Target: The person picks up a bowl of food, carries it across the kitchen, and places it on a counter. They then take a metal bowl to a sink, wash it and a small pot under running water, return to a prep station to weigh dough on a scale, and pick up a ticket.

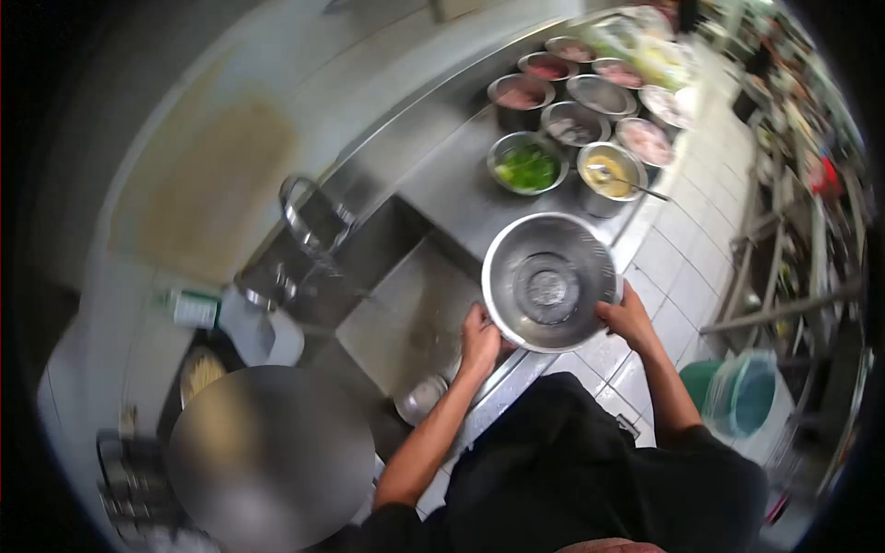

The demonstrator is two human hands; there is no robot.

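Both of my hands hold a wide metal bowl [586, 263] above the front edge of the steel counter, beside the sink [406, 323]. My left hand [480, 343] grips the rim at the lower left, and my right hand [629, 316] grips it at the lower right, thumb over the rim. The bowl's inside shows shiny rings at the bottom and no food. Just beyond it stand a bowl of green vegetables [529, 170] and a metal pot [604, 198] of yellow food with a spoon.
More metal bowls of food [521, 92] crowd the counter's far end. A faucet [304, 221] stands behind the sink, and a metal cup [423, 398] sits near my left forearm. Green buckets [742, 396] stand on the tiled floor at right, below cluttered shelving [784, 230].
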